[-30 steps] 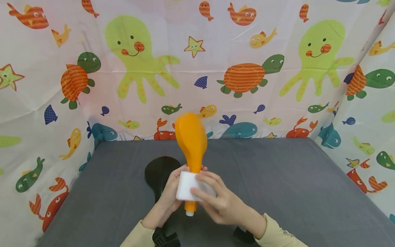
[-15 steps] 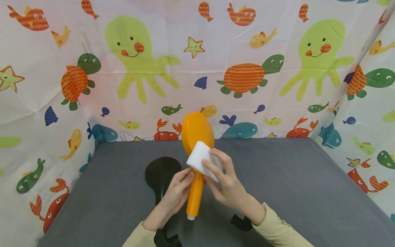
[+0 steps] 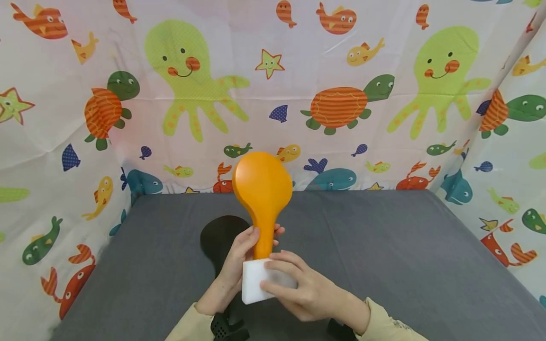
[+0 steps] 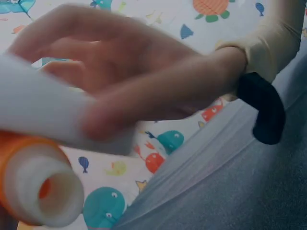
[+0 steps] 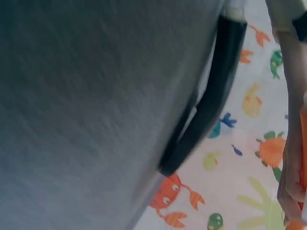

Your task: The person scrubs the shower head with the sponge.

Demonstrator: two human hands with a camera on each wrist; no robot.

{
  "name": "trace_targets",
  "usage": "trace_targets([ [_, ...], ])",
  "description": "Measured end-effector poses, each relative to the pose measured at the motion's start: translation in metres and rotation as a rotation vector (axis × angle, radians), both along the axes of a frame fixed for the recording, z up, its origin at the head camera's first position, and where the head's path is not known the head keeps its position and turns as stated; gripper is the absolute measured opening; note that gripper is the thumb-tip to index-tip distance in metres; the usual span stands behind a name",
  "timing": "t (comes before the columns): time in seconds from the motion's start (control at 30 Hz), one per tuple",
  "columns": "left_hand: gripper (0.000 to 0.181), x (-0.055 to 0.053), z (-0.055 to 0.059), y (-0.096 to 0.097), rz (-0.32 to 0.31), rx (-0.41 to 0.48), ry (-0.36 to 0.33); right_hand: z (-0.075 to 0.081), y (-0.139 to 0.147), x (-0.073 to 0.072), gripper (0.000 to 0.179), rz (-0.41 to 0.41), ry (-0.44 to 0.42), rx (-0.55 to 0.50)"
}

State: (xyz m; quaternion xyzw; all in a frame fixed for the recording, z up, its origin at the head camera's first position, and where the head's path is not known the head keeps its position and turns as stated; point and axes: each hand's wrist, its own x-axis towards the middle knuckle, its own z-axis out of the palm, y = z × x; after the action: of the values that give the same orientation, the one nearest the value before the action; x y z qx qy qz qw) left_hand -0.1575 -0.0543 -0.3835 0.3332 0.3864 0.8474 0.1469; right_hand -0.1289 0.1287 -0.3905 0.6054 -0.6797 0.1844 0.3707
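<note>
An orange shower head [image 3: 262, 187] stands upright over the grey table [image 3: 384, 255], its broad back towards me. My left hand [image 3: 256, 236] grips its handle from the left. My right hand [image 3: 277, 279] holds a white sponge block [image 3: 254, 286] and presses it against the lower end of the handle. In the left wrist view the handle's white threaded end [image 4: 45, 194] pokes out under the sponge [image 4: 43, 115], with the right hand's fingers [image 4: 144, 81] curled over the block. The left hand [image 5: 291, 158] shows at the right edge of the right wrist view.
A black shower head [image 3: 222, 234] lies flat on the table just left of my hands, its handle [image 5: 211, 96] running towards me. Sea-animal cloth walls [image 3: 341, 104] close in the back and both sides. Bare grey table spreads to the right.
My right hand has slid the sponge from the orange head down to the bottom of the handle. The shower head has turned, now showing its wide back.
</note>
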Motion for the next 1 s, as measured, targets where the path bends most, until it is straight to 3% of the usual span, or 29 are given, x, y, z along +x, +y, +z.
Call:
trace_targets([
  [0.07, 0.033, 0.001, -0.001, 0.001, -0.009, -0.007, -0.01, 0.005, -0.001, -0.006, 0.029, -0.029, -0.026, -0.079],
  [0.2, 0.03, 0.002, -0.002, 0.004, -0.011, -0.049, -0.037, 0.021, -0.002, -0.02, 0.035, -0.162, -0.112, -0.234],
  [0.33, 0.03, 0.003, -0.002, 0.006, -0.017, -0.094, -0.059, 0.032, -0.001, -0.026, 0.037, -0.245, -0.176, -0.289],
  [0.43, 0.029, 0.003, -0.003, 0.004, -0.002, -0.082, -0.055, 0.028, -0.001, -0.022, 0.036, -0.196, -0.165, -0.249],
  [0.63, 0.028, 0.0, -0.002, -0.001, 0.026, -0.053, -0.076, 0.01, 0.002, -0.006, 0.031, 0.033, -0.032, -0.014],
  [0.73, 0.03, -0.001, -0.002, -0.001, 0.008, -0.048, -0.098, 0.009, 0.005, -0.006, 0.031, 0.088, 0.021, 0.044],
  [0.87, 0.028, 0.0, -0.003, 0.001, -0.002, -0.051, -0.059, 0.018, 0.004, -0.016, 0.032, -0.011, 0.019, -0.068],
  [1.0, 0.029, 0.002, -0.004, 0.004, -0.037, -0.07, -0.009, 0.031, 0.001, -0.028, 0.035, -0.186, -0.09, -0.252],
])
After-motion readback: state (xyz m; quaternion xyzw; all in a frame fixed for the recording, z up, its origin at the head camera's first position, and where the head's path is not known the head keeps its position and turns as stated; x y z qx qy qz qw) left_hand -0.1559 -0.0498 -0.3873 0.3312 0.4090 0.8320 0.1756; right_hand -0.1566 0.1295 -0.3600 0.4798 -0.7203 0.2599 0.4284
